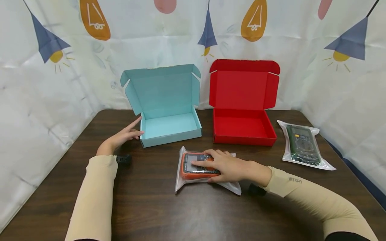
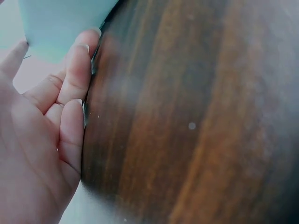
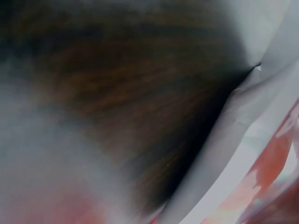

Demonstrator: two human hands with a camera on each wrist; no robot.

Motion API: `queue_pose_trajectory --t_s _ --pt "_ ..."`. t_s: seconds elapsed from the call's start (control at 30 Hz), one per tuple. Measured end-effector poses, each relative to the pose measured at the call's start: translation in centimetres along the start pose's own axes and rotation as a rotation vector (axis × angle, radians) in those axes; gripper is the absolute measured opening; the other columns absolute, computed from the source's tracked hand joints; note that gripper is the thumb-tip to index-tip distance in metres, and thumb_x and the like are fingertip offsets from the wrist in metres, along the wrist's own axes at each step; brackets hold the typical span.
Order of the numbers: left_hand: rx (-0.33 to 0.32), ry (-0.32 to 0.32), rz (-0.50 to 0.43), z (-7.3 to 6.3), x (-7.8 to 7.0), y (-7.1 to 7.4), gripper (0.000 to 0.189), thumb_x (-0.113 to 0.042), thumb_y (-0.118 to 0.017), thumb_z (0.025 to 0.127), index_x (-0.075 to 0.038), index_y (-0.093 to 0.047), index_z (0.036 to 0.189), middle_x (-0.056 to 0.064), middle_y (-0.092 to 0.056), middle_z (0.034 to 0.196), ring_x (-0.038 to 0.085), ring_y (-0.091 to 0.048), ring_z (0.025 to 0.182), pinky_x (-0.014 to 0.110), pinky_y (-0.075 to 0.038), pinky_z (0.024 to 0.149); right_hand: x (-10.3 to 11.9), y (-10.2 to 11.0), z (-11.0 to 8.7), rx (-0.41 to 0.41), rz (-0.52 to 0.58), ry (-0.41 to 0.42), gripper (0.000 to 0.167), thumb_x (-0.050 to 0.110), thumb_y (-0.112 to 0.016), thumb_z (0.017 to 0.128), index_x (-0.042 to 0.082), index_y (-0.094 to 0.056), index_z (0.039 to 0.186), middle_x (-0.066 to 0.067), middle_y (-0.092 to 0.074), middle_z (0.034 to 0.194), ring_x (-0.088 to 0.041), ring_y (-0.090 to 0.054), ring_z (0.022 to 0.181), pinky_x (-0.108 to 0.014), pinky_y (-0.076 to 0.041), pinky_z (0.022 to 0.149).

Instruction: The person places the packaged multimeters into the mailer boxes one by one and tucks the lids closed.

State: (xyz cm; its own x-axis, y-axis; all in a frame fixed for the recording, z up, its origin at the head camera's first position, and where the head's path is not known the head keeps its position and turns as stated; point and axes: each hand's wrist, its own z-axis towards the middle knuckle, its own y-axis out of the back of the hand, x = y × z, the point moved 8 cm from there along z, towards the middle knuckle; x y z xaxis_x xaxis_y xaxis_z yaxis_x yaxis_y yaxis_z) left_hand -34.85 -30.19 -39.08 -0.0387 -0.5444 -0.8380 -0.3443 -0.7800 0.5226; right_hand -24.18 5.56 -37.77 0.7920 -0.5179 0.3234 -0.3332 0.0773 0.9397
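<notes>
My right hand (image 1: 227,166) lies over an orange multimeter (image 1: 193,164) sealed in a clear plastic bag (image 1: 180,184), gripping it from above. The thumb is at the near edge, the index finger stretches across its face, and the other fingers reach its far side. In the right wrist view the bag's pale edge (image 3: 233,140) runs along the lower right; the hand is hardly visible there. My left hand (image 1: 120,136) is beside the open light blue box (image 1: 172,138), its fingertips at the left wall and the index finger pointing up toward the lid flap.
A red box (image 1: 244,140) with its lid raised stands right of the blue one. Farther right, a dark green multimeter (image 1: 303,144) in a clear bag lies near the brown table's (image 1: 144,207) right edge. A patterned cloth (image 1: 181,43) hangs behind.
</notes>
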Motion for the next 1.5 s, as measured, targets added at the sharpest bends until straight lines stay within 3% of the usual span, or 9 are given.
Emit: queue_pose_trajectory --t_s 0.27,0.6,0.87,1.5 --pt "0.005 0.010 -0.006 -0.1 0.3 -0.2 0.086 -0.030 -0.055 0.105 -0.023 0.005 0.166 0.012 -0.058 0.112 0.026 -0.050 0.104 0.055 -0.031 0.105 0.4 0.3 -0.2 -0.045 -0.002 0.051 0.083 0.033 -0.078 0.092 0.039 -0.033 0.161 -0.011 -0.038 0.153 -0.028 -0.045 0.127 -0.048 -0.049 0.093" --pt "-0.002 0.020 0.012 -0.1 0.0 0.0 0.086 -0.033 -0.054 0.105 -0.026 0.005 0.166 0.016 -0.058 0.116 0.031 -0.048 0.109 0.061 -0.026 0.110 -0.1 1.0 0.1 -0.031 -0.007 0.039 0.083 0.031 -0.079 0.091 0.043 -0.034 0.160 -0.007 -0.037 0.153 -0.023 -0.041 0.129 -0.046 -0.047 0.100" --pt "-0.005 0.019 0.020 0.0 -0.1 0.0 0.086 -0.034 -0.054 0.104 -0.026 0.004 0.166 0.018 -0.057 0.121 0.033 -0.048 0.111 0.062 -0.025 0.111 0.1 2.0 0.2 -0.069 -0.031 0.060 0.083 0.029 -0.081 0.090 0.039 -0.037 0.160 -0.009 -0.040 0.151 -0.024 -0.042 0.130 -0.049 -0.044 0.102" --pt "-0.008 0.014 0.009 -0.1 0.0 0.0 0.085 -0.033 -0.054 0.105 -0.026 0.005 0.166 0.022 -0.056 0.126 0.030 -0.048 0.110 0.059 -0.028 0.110 -0.7 5.5 1.4 -0.126 -0.029 0.061 0.086 0.026 -0.084 0.086 0.035 -0.040 0.159 -0.012 -0.040 0.151 -0.026 -0.042 0.128 -0.039 -0.052 0.089"
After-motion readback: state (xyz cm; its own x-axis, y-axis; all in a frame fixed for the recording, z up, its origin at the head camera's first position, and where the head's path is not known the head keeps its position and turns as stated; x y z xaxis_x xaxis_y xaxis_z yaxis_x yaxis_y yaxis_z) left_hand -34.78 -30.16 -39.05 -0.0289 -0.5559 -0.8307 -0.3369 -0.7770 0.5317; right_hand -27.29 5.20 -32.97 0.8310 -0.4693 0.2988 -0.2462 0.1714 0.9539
